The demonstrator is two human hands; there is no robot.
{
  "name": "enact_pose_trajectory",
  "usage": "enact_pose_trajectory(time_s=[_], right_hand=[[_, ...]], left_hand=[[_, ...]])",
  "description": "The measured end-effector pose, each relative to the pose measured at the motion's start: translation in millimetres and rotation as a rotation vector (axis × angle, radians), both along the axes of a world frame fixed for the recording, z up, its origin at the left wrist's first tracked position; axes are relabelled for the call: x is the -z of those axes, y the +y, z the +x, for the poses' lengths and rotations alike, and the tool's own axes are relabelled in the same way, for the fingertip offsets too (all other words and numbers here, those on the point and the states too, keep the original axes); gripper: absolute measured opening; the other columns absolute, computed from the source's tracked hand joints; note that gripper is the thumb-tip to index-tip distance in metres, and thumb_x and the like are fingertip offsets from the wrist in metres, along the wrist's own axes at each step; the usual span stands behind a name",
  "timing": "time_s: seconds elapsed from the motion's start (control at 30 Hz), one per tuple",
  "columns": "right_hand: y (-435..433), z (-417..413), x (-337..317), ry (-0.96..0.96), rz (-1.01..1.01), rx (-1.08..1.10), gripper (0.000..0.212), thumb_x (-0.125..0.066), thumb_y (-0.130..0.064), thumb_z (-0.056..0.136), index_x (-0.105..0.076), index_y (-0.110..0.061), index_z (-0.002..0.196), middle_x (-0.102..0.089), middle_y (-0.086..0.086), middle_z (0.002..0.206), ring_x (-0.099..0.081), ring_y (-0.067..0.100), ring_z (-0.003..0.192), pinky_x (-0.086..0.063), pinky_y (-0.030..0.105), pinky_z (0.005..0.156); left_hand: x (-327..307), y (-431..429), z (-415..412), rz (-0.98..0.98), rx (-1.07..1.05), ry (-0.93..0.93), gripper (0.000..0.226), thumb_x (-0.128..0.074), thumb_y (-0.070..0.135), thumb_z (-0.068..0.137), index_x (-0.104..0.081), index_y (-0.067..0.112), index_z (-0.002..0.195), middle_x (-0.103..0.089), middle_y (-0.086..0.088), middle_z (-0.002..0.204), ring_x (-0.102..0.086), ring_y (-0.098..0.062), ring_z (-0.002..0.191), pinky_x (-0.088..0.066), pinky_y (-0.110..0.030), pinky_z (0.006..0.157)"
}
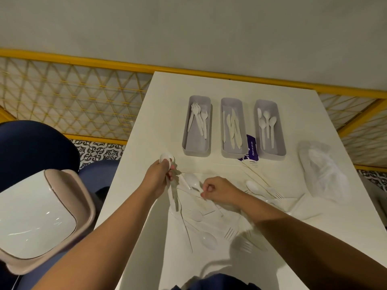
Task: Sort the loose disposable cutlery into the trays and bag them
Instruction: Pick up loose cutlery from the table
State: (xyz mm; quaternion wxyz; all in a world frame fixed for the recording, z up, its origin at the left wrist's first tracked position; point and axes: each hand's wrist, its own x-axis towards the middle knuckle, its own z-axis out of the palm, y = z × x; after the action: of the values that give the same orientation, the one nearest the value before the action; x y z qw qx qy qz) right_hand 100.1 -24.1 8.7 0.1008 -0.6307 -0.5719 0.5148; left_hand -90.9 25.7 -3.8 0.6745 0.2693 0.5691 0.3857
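Three grey trays stand in a row at the back of the white table point(159, 97): the left tray point(185, 141) holds forks, the middle tray point(223, 147) knives, the right tray point(280, 143) spoons. Loose white cutlery point(207, 239) lies scattered in front of me. My left hand point(156, 178) grips a bunch of white spoons point(165, 159), bowls up and handles hanging down. My right hand point(217, 191) is closed, fingertips pinched over the pile beside a loose spoon point(191, 182); what it pinches is too small to tell.
A crumpled clear plastic bag point(322, 170) lies at the table's right side. A purple card point(250, 149) pokes out between the middle and right trays. A white lidded bin point(39, 218) and a dark blue chair point(31, 147) stand left of the table.
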Motion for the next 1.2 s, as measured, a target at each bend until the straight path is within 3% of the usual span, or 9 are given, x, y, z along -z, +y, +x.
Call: enact_pose_trajectory(time_s=[0.23,0.33,0.47,0.53,0.67,0.77,0.97,1.07,1.2], right_hand=[[40,-37,-25,0.203,0.08,0.142,0.025,-0.056,-0.01,0.092,-0.05,-0.02,0.07,-0.047,-0.003,0.06,-0.048,0.009,0.058,-0.037,0.019,0.054],[51,-55,-27,0.176,0.106,0.09,0.025,-0.056,-0.012,0.092,-0.052,-0.019,0.068,-0.049,-0.003,0.058,-0.049,0.009,0.058,-0.038,0.019,0.057],[59,-71,-25,0.204,0.076,0.119,0.019,-0.055,-0.013,0.092,-0.062,-0.016,0.075,-0.054,-0.001,0.06,-0.051,0.01,0.055,-0.042,0.019,0.052],[64,-75,-18,0.121,0.104,0.119,0.018,-0.052,-0.009,0.092,-0.065,-0.01,0.08,-0.058,-0.003,0.063,-0.054,0.011,0.056,-0.044,0.022,0.051],[71,-78,3,-0.153,0.184,0.061,0.013,-0.055,-0.007,0.085,-0.063,0.003,0.081,-0.065,0.012,0.085,-0.06,0.028,0.081,-0.05,0.035,0.075],[68,-79,13,-0.295,0.176,-0.02,0.013,-0.059,-0.017,0.085,-0.052,-0.013,0.076,-0.052,0.004,0.084,-0.051,0.023,0.079,-0.042,0.033,0.071],[64,-82,27,-0.447,0.188,-0.085,0.015,-0.054,-0.022,0.092,-0.058,-0.009,0.098,-0.056,0.008,0.095,-0.055,0.023,0.084,-0.039,0.029,0.07],[66,-81,25,-0.403,0.146,-0.038,0.026,-0.053,-0.022,0.093,-0.043,-0.021,0.069,-0.053,0.003,0.085,-0.05,0.022,0.077,-0.04,0.03,0.068],[69,-82,10,-0.056,0.191,0.083,0.03,-0.059,-0.015,0.09,-0.041,-0.02,0.066,-0.042,-0.002,0.063,-0.042,0.015,0.062,-0.036,0.021,0.061]], left_hand=[[-5,6,10,0.004,0.113,-0.142,0.045,-0.038,0.049,0.096,-0.054,0.009,0.107,-0.051,-0.002,0.072,-0.04,-0.012,0.058,-0.037,-0.025,0.061],[-7,9,11,0.081,0.149,-0.12,0.038,-0.048,0.035,0.096,-0.056,0.001,0.111,-0.065,-0.014,0.089,-0.059,-0.023,0.076,-0.044,-0.033,0.076],[-4,17,-3,0.063,0.046,-0.051,0.022,-0.044,0.018,0.098,-0.056,0.0,0.093,-0.061,-0.017,0.08,-0.06,-0.026,0.076,-0.046,-0.041,0.085],[1,21,-16,0.031,0.005,-0.06,0.024,-0.04,0.015,0.099,-0.053,0.001,0.085,-0.055,-0.015,0.076,-0.055,-0.025,0.07,-0.048,-0.04,0.078],[2,21,-34,0.001,-0.03,-0.144,0.028,-0.033,0.004,0.099,-0.043,0.007,0.073,-0.041,-0.008,0.064,-0.044,-0.014,0.05,-0.043,-0.02,0.046],[7,23,-43,0.028,-0.037,-0.1,0.025,-0.035,-0.004,0.095,-0.046,0.007,0.075,-0.043,-0.007,0.067,-0.042,-0.011,0.053,-0.042,-0.019,0.048],[8,20,-47,-0.012,-0.053,-0.114,0.02,-0.036,-0.002,0.096,-0.05,0.006,0.083,-0.048,-0.007,0.072,-0.04,-0.013,0.057,-0.038,-0.024,0.057],[7,23,-45,-0.039,-0.062,-0.128,0.018,-0.036,0.009,0.1,-0.048,0.008,0.087,-0.049,-0.006,0.073,-0.04,-0.014,0.059,-0.038,-0.024,0.058],[3,29,-38,-0.06,-0.089,-0.141,0.025,-0.037,0.028,0.101,-0.048,0.009,0.09,-0.047,-0.004,0.07,-0.04,-0.014,0.057,-0.039,-0.025,0.058]])
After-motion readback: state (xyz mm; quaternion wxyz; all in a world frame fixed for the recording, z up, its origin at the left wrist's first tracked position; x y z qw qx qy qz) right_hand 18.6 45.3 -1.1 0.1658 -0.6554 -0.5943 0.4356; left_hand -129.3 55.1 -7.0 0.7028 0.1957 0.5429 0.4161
